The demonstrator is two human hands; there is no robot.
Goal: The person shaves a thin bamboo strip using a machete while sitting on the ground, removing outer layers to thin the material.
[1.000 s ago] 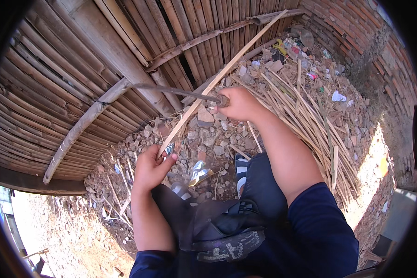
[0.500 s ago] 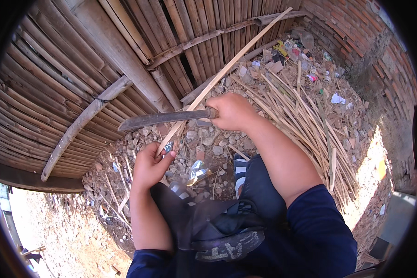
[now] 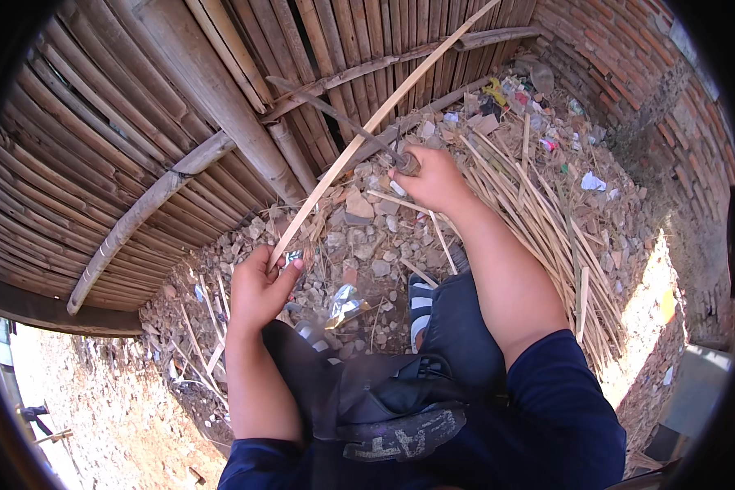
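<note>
My left hand (image 3: 261,286) is closed around the near end of a long, pale bamboo strip (image 3: 347,153). The strip slants up and away to the right, its far end reaching the top of the view. In my right hand (image 3: 434,178) is the handle of a machete (image 3: 335,114). Its dark blade points up and to the left, crossing the strip around the middle; whether the edge bites into it I cannot tell. Past my right forearm lies a pile of similar split bamboo strips (image 3: 539,220) on the rubble.
A bamboo slat wall (image 3: 98,163) with thick poles curves along the left and far side. A brick wall (image 3: 612,57) stands at the right. Stones, litter and a shiny crumpled wrapper (image 3: 345,307) cover the ground before my striped footwear (image 3: 421,306).
The machete has moved away from me along the strip, and its blade has swung from nearly level to pointing up-left. The strip's far end has risen out past the top. My left hand stays nearly in place.
</note>
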